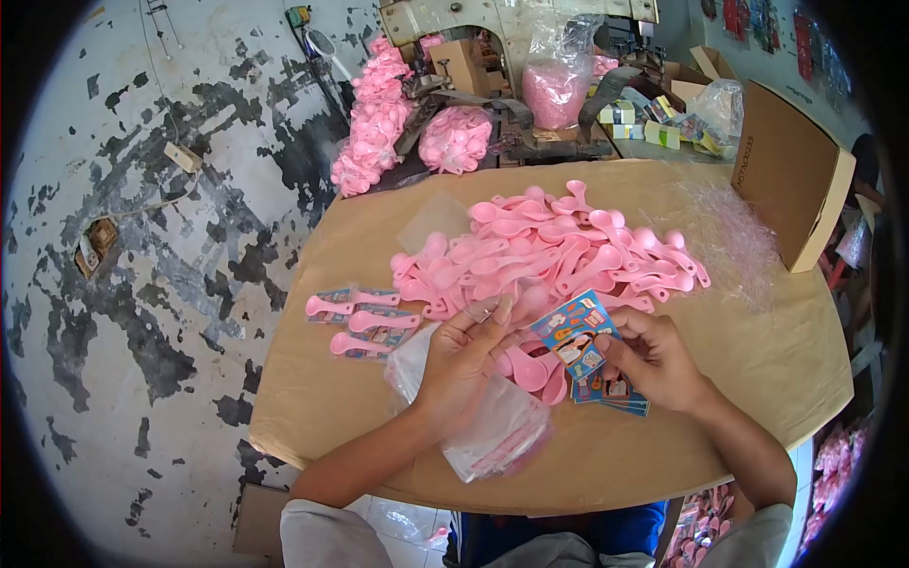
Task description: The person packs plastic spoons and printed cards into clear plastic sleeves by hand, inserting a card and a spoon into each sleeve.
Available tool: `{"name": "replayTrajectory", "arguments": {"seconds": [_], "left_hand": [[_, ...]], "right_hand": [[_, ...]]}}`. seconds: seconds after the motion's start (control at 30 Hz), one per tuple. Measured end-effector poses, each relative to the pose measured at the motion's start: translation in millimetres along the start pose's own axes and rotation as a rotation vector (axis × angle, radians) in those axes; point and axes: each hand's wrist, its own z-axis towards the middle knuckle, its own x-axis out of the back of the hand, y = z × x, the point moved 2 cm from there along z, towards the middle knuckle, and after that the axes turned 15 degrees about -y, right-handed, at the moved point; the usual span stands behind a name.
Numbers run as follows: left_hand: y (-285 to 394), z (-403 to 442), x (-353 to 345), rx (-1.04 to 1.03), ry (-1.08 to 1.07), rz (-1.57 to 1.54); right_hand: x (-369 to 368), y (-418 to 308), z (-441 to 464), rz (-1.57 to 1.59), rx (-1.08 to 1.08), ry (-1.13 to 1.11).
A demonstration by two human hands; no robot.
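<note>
My left hand [461, 364] pinches a clear plastic bag [484, 310], its outline faint against the pink behind it. Between the thumb and fingers of my right hand [658, 360] is a blue printed card [571, 333], tilted beside the bag. Under that hand lies a small stack of similar cards [620, 401]. A large heap of pink plastic spoons [559, 241] covers the middle of the table beyond both hands. Clear plastic bags [497, 431] lie below my left forearm and wrist. To the left rest several pink spoons with blue cards [382, 322], apparently bagged.
Brown paper covers the table [331, 417]. An upright cardboard box [791, 175] and clear plastic strips [734, 237] stand at the right. Behind are bagged pink spoons [455, 139], a clear bag of pink pieces [554, 90] and small boxes [653, 118]. A peeling wall [151, 312] borders the left.
</note>
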Motion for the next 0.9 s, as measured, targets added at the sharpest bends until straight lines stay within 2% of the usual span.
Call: {"name": "replayTrajectory", "arguments": {"seconds": [0.07,0.17,0.27,0.37,0.57,0.67,0.73,0.77,0.8,0.9], "left_hand": [[2.7,-0.7,-8.1,0.009,0.083,0.047],[-6.8,-3.4,-11.2,-0.026,0.013,0.062],[-10.7,-7.7,-14.7,0.013,0.06,0.117],[-2.2,-8.2,-23.9,0.094,0.013,0.229],[-8.2,-10.1,-24.7,0.116,-0.081,0.163],[-8.2,-11.0,-33.3,0.271,-0.188,0.173],[2.7,-14.7,-44.1,0.276,-0.26,0.365],[3.8,-14.8,-46.6,0.236,-0.26,0.346],[4.9,-14.9,-49.2,0.196,-0.26,0.326],[2.5,-13.6,-49.6,0.052,-0.23,-0.006]], "right_hand": [[-6.9,-4.2,1.2,0.059,0.025,0.045],[-15.6,-9.4,4.3,0.061,-0.006,0.081],[-21.4,-6.2,5.4,0.049,0.007,0.068],[-20.7,-7.2,3.6,0.0,-0.07,0.027],[-18.7,-5.8,1.9,0.082,0.02,0.034],[-19.9,-8.5,3.5,0.121,0.081,0.051],[-26.7,-16.0,5.6,0.309,0.018,0.096],[-28.5,-17.6,5.6,0.404,-0.014,0.119],[-26.8,-17.4,4.5,0.339,-0.012,0.082],[-21.9,-14.0,2.3,0.177,-0.022,0.011]]}}
